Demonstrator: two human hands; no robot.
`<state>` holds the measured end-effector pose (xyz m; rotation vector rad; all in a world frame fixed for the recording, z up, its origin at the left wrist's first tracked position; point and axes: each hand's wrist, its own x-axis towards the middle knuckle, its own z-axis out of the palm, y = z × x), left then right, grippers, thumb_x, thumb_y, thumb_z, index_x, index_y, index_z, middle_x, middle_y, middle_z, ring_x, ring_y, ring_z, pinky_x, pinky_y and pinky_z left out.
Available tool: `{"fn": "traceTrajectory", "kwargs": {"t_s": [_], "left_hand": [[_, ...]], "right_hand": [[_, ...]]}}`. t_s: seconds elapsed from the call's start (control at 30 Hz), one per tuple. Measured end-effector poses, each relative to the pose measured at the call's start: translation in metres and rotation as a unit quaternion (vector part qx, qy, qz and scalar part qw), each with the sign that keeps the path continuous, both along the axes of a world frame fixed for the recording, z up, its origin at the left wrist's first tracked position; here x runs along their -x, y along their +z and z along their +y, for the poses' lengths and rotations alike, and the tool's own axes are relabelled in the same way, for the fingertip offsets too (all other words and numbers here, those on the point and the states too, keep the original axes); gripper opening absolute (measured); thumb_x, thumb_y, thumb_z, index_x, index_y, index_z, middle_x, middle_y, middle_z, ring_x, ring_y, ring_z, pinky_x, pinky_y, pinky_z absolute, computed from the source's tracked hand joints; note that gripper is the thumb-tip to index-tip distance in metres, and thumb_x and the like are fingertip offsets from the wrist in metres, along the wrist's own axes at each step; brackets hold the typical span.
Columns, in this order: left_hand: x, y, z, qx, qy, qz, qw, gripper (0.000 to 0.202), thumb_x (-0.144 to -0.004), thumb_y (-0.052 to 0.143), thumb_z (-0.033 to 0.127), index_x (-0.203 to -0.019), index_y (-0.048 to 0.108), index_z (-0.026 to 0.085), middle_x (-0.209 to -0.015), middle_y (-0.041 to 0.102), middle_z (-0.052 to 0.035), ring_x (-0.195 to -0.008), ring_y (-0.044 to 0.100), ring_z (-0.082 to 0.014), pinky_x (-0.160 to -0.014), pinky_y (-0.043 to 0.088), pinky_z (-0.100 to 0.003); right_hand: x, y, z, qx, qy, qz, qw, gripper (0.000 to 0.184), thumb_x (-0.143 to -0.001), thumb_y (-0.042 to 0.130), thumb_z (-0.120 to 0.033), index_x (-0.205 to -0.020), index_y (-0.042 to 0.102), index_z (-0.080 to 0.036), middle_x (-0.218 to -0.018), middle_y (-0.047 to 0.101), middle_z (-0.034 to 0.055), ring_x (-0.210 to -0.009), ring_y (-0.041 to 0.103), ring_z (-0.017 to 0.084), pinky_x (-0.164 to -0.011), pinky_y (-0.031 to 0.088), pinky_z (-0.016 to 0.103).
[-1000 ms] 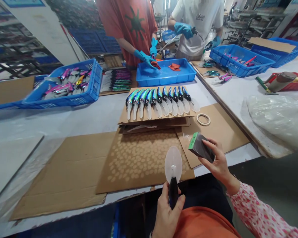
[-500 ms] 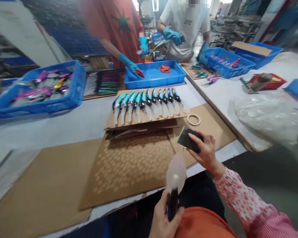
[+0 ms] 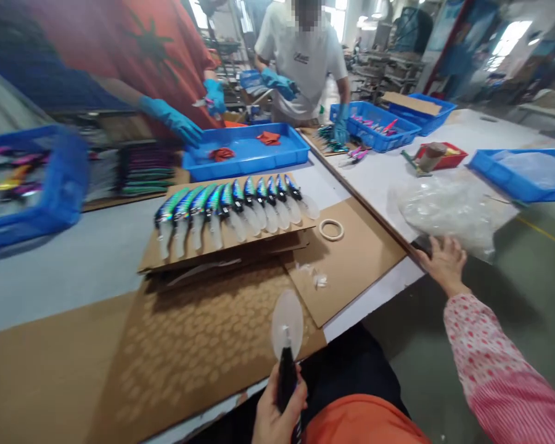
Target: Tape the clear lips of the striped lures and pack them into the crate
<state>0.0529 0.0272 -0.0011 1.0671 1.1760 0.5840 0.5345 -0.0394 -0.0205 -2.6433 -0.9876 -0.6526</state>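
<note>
Item: fishing lure (image 3: 287, 370), dark body, clear lip up. Probably light, stiff and slick, with a brittle lip, so best gripped by the body. Location: near the tabletop (image 3: 97, 246) edge, left hand (image 3: 275, 413) closed around it. Right hand (image 3: 444, 262) rests at the edge beside a plastic bag (image 3: 444, 206); whether it grips anything cannot be told.

The left hand (image 3: 274, 414) is gripping the dark body of a fishing lure (image 3: 287, 333), with the clear lip pointing up and away from the wrist. The right hand (image 3: 445, 262) is resting far out to the side at the table edge (image 3: 379, 297), fingers touching a dark block (image 3: 422, 245), just below a crumpled plastic bag (image 3: 444, 206). Beyond the left hand, a row of lures (image 3: 231, 206) is lying on cardboard (image 3: 351, 259), with a tape ring (image 3: 331, 229) beside it.
</note>
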Motion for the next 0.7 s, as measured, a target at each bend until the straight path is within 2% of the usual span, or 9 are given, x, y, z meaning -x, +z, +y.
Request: {"fn": "traceTrajectory", "kwargs": {"t_s": [0.07, 0.13, 0.2, 0.27, 0.33, 0.4, 0.47, 0.6, 0.7], "left_hand": [[-0.002, 0.002, 0.001, 0.014, -0.029, -0.022, 0.999, 0.051, -0.073, 0.074, 0.055, -0.106, 0.068, 0.017, -0.086, 0.068, -0.0050, -0.070, 0.061, -0.0166, -0.064, 0.055, -0.026], [-0.002, 0.003, 0.001, 0.017, -0.039, -0.045, 0.998, 0.049, -0.075, 0.073, 0.054, -0.108, 0.068, 0.017, -0.089, 0.067, -0.0061, -0.070, 0.060, -0.0158, -0.063, 0.054, -0.026], [0.000, 0.002, -0.001, 0.018, -0.049, -0.075, 0.996, 0.048, -0.077, 0.072, 0.054, -0.106, 0.068, 0.016, -0.088, 0.066, -0.0058, -0.066, 0.058, -0.0139, -0.062, 0.053, -0.026], [0.004, -0.001, -0.005, 0.021, -0.076, -0.099, 0.992, 0.049, -0.077, 0.071, 0.055, -0.108, 0.067, 0.016, -0.086, 0.065, -0.0050, -0.062, 0.057, -0.0123, -0.060, 0.053, -0.026], [0.013, -0.005, -0.007, 0.014, -0.110, -0.108, 0.988, 0.053, -0.078, 0.068, 0.058, -0.111, 0.067, 0.016, -0.083, 0.066, -0.0050, -0.061, 0.058, -0.0132, -0.060, 0.053, -0.027], [0.028, -0.007, -0.006, -0.017, -0.139, -0.084, 0.987, 0.055, -0.080, 0.065, 0.060, -0.111, 0.068, 0.015, -0.083, 0.069, -0.0072, -0.068, 0.063, -0.0179, -0.066, 0.056, -0.030], [0.046, -0.003, -0.003, -0.087, -0.128, -0.011, 0.988, 0.052, -0.079, 0.066, 0.059, -0.109, 0.069, 0.016, -0.091, 0.072, -0.0098, -0.084, 0.067, -0.0239, -0.077, 0.057, -0.035], [0.072, 0.022, 0.000, -0.270, 0.074, 0.192, 0.941, 0.035, -0.077, 0.074, 0.046, -0.097, 0.066, 0.019, -0.093, 0.071, -0.0067, -0.082, 0.066, -0.0216, -0.073, 0.056, -0.032], [0.067, 0.041, 0.000, -0.373, 0.117, 0.205, 0.897, 0.027, -0.082, 0.072, 0.032, -0.105, 0.063, 0.021, -0.100, 0.071, -0.0046, -0.081, 0.066, -0.0174, -0.075, 0.054, -0.029]], "right_hand": [[0.037, 0.004, 0.017, -0.085, 0.087, 0.059, 0.991, 0.058, -0.091, 0.052, -0.055, -0.130, 0.056, -0.013, -0.139, 0.047, 0.0239, -0.132, 0.035, 0.041, -0.106, 0.028, 0.063], [0.098, 0.013, 0.036, -0.103, 0.261, 0.255, 0.925, 0.050, -0.094, 0.048, -0.055, -0.122, 0.061, -0.016, -0.117, 0.062, 0.0182, -0.112, 0.054, 0.032, -0.099, 0.041, 0.051], [0.173, 0.021, 0.052, -0.007, 0.457, 0.489, 0.743, 0.049, -0.092, 0.053, -0.057, -0.122, 0.062, -0.019, -0.111, 0.066, 0.0138, -0.103, 0.060, 0.025, -0.092, 0.049, 0.042], [0.241, 0.025, 0.061, 0.042, 0.568, 0.599, 0.562, 0.064, -0.080, 0.069, -0.060, -0.129, 0.059, -0.019, -0.122, 0.062, 0.0128, -0.113, 0.056, 0.025, -0.100, 0.045, 0.040], [0.292, 0.023, 0.066, 0.064, 0.570, 0.693, 0.436, 0.067, -0.077, 0.073, -0.060, -0.129, 0.060, -0.019, -0.116, 0.063, 0.0095, -0.103, 0.061, 0.022, -0.095, 0.049, 0.036], [0.323, 0.017, 0.068, 0.060, 0.525, 0.765, 0.367, 0.064, -0.074, 0.076, -0.058, -0.122, 0.063, -0.018, -0.108, 0.066, 0.0075, -0.093, 0.063, 0.019, -0.087, 0.052, 0.033], [0.340, 0.010, 0.068, 0.040, 0.480, 0.802, 0.354, 0.059, -0.071, 0.080, -0.055, -0.113, 0.067, -0.016, -0.101, 0.067, 0.0068, -0.090, 0.064, 0.019, -0.084, 0.053, 0.032], [0.356, -0.001, 0.065, 0.023, 0.446, 0.774, 0.448, 0.048, -0.067, 0.084, -0.051, -0.097, 0.073, -0.015, -0.089, 0.068, 0.0043, -0.079, 0.063, 0.017, -0.074, 0.053, 0.029], [0.365, -0.006, 0.062, 0.018, 0.439, 0.766, 0.469, 0.048, -0.067, 0.084, -0.052, -0.095, 0.073, -0.014, -0.082, 0.067, 0.0032, -0.071, 0.061, 0.016, -0.068, 0.053, 0.028]]}}
